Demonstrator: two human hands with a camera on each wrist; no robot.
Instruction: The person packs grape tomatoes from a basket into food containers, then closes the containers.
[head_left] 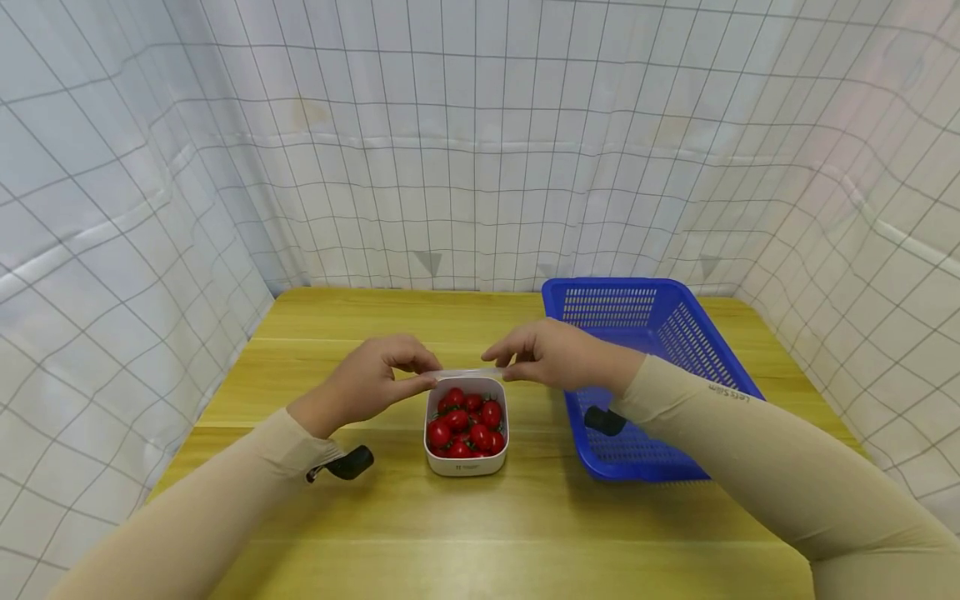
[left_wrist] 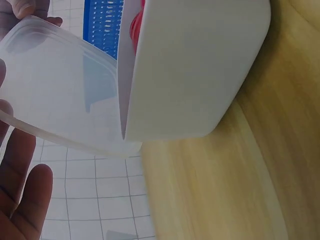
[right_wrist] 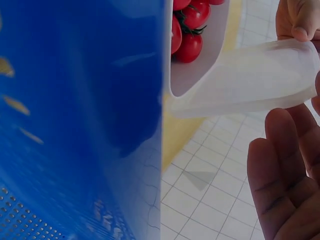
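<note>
1. You are holding the translucent lid (head_left: 468,374) between both hands, just above the far rim of the white container (head_left: 467,463). Its long axis is running left to right across your view, from one hand to the other.
2. In the left wrist view, the lid (left_wrist: 55,95) is tilting, with one edge sitting close against the container's (left_wrist: 195,70) rim. Whether lid and rim are touching cannot be determined.
3. Your left hand (head_left: 365,384) is pinching the lid's left end, thumb and forefinger curling onto its edge.
4. Your right hand (head_left: 551,353) is pinching the lid's right end in the same manner. In the right wrist view, the remaining fingers (right_wrist: 280,170) are lying straight below the lid (right_wrist: 250,80).
5. The container is standing upright near the middle of the wooden table (head_left: 480,533) and is holding red cherry tomatoes (head_left: 467,425), some with green stems (right_wrist: 192,31).
6. The blue perforated basket (head_left: 645,375) is sitting just to the right of the container. Your right forearm is covering part of its interior, so its contents cannot be fully confirmed.
7. A dark object (head_left: 349,462) is showing under your left wrist and another (head_left: 603,421) under your right; neither can be identified.
8. Both wrist views are cropping the container and basket (right_wrist: 80,120) heavily.
</note>
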